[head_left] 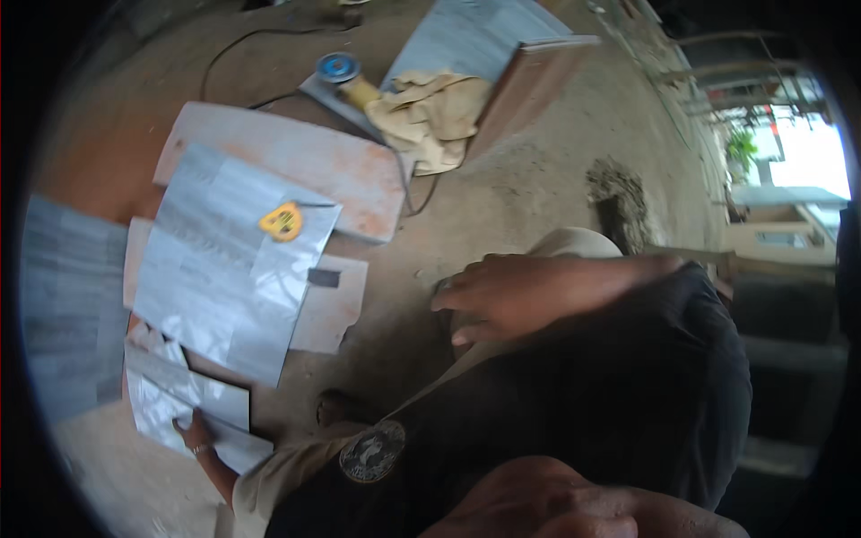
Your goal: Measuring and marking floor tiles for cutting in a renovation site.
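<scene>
At the lower left my left hand [192,432] is closed on a narrow grey tile strip [154,403], its thumb and a finger on the face; the other fingers are hidden. Other cut tile pieces [224,401] lie against that strip. My right hand [502,294] rests over my bent knee [578,240], fingers apart and holding nothing. Between the hands, a large grey wood-patterned tile [215,269] lies flat, with a yellow tape measure [282,221] near its right side.
Under the tile are pale, stained slabs [287,161]. Beyond lie an angle grinder [338,68] with a blue disc and a cord, a beige cloth [426,117], and brown planks [529,90]. More grey tile [72,305] lies far left. Dark rubble [619,193] sits right.
</scene>
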`<act>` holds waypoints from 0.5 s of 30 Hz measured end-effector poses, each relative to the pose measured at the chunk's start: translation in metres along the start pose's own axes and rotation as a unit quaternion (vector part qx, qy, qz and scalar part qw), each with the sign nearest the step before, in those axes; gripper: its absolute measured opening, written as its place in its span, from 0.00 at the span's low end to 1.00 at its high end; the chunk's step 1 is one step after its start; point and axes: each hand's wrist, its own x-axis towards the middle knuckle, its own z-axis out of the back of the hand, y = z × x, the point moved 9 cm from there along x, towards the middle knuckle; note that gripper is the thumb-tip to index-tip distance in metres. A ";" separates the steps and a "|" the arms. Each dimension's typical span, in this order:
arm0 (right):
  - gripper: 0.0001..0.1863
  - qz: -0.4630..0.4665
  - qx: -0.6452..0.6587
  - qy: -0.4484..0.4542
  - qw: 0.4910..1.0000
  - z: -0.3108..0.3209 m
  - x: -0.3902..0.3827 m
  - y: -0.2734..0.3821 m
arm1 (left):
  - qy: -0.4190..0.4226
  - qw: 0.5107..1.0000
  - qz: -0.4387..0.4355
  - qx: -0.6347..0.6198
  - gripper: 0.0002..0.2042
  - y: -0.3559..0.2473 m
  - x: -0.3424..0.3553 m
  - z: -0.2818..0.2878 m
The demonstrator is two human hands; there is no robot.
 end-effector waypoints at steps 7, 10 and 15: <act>0.24 -0.016 -0.012 0.009 1.000 -0.010 -0.004 0.001 | 0.074 0.872 -0.365 0.317 0.29 -0.019 -0.002 -0.037; 0.24 -0.020 -0.017 0.011 1.000 -0.008 -0.008 -0.002 | -0.101 0.972 -0.017 0.212 0.41 0.000 -0.014 0.006; 0.26 0.009 -0.009 -0.012 1.000 0.000 -0.008 0.007 | -0.091 0.982 -0.097 0.135 0.52 -0.101 -0.083 0.008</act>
